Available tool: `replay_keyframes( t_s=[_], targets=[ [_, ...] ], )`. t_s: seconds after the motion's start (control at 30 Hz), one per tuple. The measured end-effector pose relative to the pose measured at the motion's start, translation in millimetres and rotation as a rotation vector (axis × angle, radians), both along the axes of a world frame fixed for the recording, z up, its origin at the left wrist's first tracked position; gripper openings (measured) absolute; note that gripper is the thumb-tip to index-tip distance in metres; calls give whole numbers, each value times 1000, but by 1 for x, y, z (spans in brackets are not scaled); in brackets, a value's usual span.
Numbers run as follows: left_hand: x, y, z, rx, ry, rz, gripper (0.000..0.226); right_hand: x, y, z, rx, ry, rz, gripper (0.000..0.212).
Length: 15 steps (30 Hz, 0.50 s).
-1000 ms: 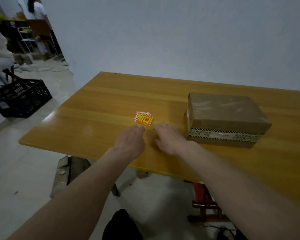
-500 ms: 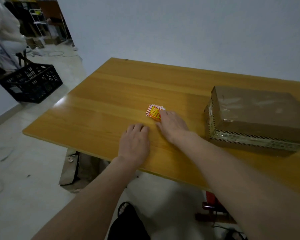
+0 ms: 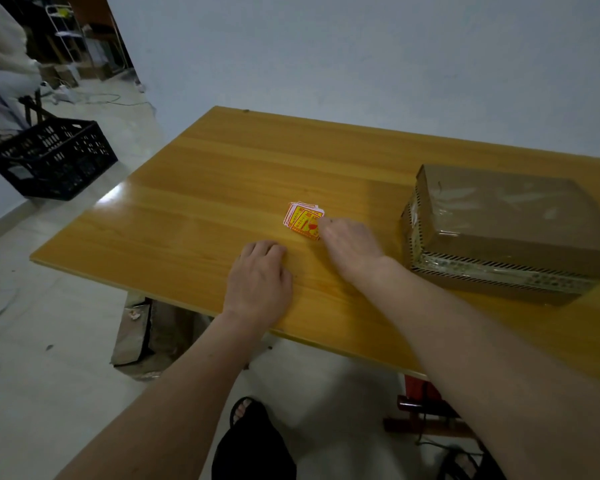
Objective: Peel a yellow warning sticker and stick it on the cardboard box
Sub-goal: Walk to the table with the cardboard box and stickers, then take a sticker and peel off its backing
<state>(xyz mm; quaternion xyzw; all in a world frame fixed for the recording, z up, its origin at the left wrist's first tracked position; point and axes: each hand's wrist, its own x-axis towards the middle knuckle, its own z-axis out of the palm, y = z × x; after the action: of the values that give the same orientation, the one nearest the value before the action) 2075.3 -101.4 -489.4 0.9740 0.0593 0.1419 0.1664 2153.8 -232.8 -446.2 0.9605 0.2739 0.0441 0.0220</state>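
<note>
A small fanned stack of yellow warning stickers [image 3: 302, 220] lies flat near the middle of the wooden bench [image 3: 201, 188], within easy reach of both arms. The right hand [image 3: 349, 244] rests on the near right edge of the stack, fingers curled down onto it; whether it has pinched a sticker or merely presses on the pile I cannot tell, since the fingertips are hidden under the hand. That placement suits sliding or lifting the top sheet off the rest. The left hand [image 3: 258, 278] lies palm down on the bench just beside the stack, fingers together and holding nothing (probably waiting to help with the backing). The cardboard box [image 3: 510, 223] sits well apart to the right, its broad taped top facing up and bearing no yellow sticker, so peeling appears not yet begun.
</note>
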Motion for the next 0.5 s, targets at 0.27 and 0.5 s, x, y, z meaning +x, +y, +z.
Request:
replay_keyframes(
  t_s=[0.27,0.5],
  targets=[
    [-10,-25,18,-201,-18,31,41,-54,-55,7,388,70,-89,23],
    [-36,-102,39,-818,113,-196,32,-98,-107,8,841,253,-274,7]
  ],
)
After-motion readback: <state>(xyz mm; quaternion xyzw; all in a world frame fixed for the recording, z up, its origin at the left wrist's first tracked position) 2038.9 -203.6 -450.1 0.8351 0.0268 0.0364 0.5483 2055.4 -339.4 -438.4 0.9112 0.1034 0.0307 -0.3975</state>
